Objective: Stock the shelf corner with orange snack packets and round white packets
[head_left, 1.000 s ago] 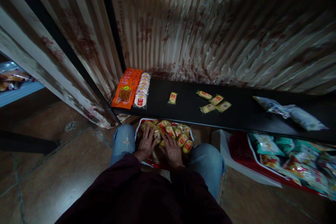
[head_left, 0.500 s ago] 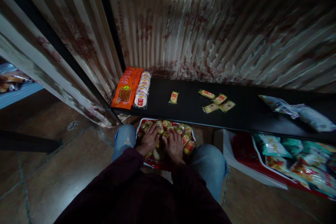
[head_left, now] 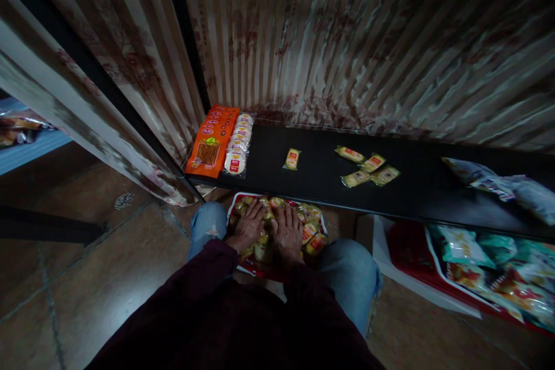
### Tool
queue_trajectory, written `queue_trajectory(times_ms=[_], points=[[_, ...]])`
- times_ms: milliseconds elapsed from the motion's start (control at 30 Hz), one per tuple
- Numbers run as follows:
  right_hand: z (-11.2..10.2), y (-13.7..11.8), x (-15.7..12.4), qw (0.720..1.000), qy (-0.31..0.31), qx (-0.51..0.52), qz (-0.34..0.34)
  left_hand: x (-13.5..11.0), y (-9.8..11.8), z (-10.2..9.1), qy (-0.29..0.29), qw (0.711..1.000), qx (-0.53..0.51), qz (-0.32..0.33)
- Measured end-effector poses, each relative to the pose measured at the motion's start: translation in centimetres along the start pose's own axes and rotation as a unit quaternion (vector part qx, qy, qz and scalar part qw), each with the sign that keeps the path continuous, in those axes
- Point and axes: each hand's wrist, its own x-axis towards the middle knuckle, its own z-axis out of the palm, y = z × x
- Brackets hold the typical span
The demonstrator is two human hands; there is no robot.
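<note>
Between my knees sits a red basket with a white rim (head_left: 255, 271), filled with small wrapped cakes (head_left: 315, 243) in clear and yellow packaging. My left hand (head_left: 249, 224) lies palm down on the cakes at the basket's left side, fingers stretched forward. Beside it, my right hand (head_left: 287, 232) rests flat on the cakes nearer the middle, its fingers spread a little. Neither hand is closed round a cake. What lies under the palms is hidden.
On the black shelf (head_left: 269, 182) ahead lie an orange snack packet (head_left: 211, 141), a clear pack of round white cakes (head_left: 238, 144), one small wrapped cake (head_left: 292, 159), several more (head_left: 370, 163) and a crumpled bag (head_left: 498, 179). At right, a red basket (head_left: 410, 248) holds snack bags (head_left: 463, 245).
The view has shifted slightly, so the shelf and its packets appear a little further right. Both hands stay on the cakes, with the right hand's fingers now reaching slightly further forward.
</note>
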Motion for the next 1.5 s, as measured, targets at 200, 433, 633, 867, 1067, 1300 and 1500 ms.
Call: queue_trajectory(times_ms=[200,433,633,867,1067,1300,1500], points=[[-0.7,-0.1,-0.3,1.000,0.000,0.018,-0.019,-0.3,0.8,-0.7,0.018,0.999,0.036,0.021],[-3.7,-1.1,-1.2,0.994,0.034,0.065,-0.086,-1.1,1.3,-1.4,0.043,0.998,0.045,-0.005],[-5.1,-1.5,-5.6,0.988,-0.091,0.085,-0.089,-4.9,2.4,-2.5,0.005,0.998,0.021,0.067],[-3.8,-1.2,-7.7,0.973,-0.226,0.025,-0.032,-8.9,3.5,0.2,-0.199,0.980,0.002,0.025],[-2.7,-1.1,-8.0,0.972,-0.231,0.038,-0.001,-9.6,3.2,1.2,-0.191,0.981,-0.002,-0.041],[-1.6,-1.3,-8.3,0.973,-0.210,0.096,0.010,-9.6,2.9,2.5,-0.161,0.985,-0.053,-0.045],[-1.9,-0.4,-7.6,0.975,-0.169,0.142,0.036,-9.9,2.6,2.3,-0.107,0.984,-0.144,-0.002]])
